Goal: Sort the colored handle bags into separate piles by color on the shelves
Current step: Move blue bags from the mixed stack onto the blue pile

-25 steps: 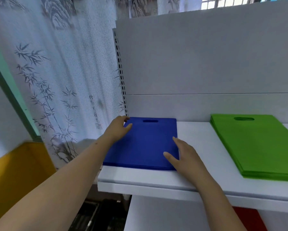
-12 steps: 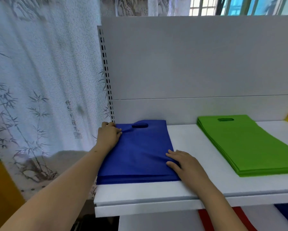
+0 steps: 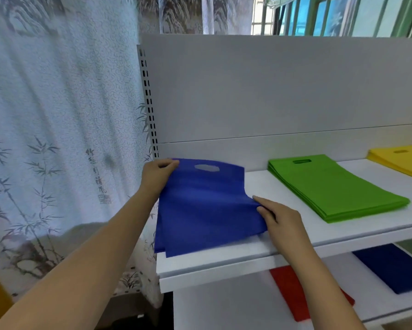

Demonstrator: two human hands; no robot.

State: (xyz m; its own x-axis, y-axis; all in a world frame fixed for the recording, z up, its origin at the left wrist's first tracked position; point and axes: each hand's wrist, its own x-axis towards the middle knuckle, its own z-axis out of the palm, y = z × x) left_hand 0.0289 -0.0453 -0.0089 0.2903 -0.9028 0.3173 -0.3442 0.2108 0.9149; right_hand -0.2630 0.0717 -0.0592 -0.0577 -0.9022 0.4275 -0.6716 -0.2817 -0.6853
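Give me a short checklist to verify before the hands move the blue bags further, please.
1. Left hand grips the top corner of the blue bags: ok.
2. Right hand pinches their right edge: ok.
3. Blue bags lie flat and aligned: not ok, raised and fanned at the front.
4. Green pile stays apart from the blue: ok.
5. Yellow pile neat: cannot tell, partly out of view.

Both hands (image 3: 281, 219) now lift blue bags (image 3: 207, 206) off shelf (image 3: 224, 263).
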